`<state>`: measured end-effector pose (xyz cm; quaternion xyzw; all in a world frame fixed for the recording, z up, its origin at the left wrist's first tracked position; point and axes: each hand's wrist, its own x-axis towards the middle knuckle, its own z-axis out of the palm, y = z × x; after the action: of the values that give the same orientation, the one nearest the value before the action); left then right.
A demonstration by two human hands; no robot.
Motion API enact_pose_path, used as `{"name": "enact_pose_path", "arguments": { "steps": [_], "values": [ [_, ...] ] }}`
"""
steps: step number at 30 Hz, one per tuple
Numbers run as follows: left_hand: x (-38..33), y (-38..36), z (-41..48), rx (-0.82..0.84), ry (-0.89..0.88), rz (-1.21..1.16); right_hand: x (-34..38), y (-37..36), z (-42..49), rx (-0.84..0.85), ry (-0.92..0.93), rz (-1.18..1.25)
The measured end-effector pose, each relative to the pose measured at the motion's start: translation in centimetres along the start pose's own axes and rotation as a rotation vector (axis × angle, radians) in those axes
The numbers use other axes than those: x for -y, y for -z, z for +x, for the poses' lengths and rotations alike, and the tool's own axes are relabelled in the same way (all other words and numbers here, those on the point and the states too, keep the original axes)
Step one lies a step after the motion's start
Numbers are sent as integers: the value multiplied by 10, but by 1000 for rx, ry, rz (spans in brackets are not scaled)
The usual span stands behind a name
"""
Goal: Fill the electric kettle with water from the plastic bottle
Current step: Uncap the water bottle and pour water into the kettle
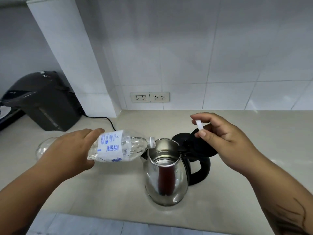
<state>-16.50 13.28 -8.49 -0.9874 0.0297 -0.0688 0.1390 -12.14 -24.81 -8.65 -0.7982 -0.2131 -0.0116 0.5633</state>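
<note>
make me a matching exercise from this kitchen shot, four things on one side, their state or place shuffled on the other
Things:
1. plastic bottle
2. electric kettle
3. bottle cap
4. wall sockets

State or place:
A. nothing plugged in
B. pinched in the right hand
C. tipped on its side in the left hand
D. lid open, standing on the counter

Pairs: 1-C, 2-D, 3-B, 4-A

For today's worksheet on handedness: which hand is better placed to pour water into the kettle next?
Left. The left hand holds the tilted bottle, mouth at the open kettle rim; the right hand pinches the cap.
</note>
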Motion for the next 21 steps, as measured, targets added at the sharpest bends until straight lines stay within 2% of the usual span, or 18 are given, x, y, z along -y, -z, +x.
{"name": "enact_pose_path", "arguments": {
  "steps": [10,21],
  "values": [
    [9,2,10,1,-46,64,-5,-1,0,-21,-5,-16],
    [10,8,14,-80,-98,94,-6,-3,0,-37,15,-21]
  ]
}}
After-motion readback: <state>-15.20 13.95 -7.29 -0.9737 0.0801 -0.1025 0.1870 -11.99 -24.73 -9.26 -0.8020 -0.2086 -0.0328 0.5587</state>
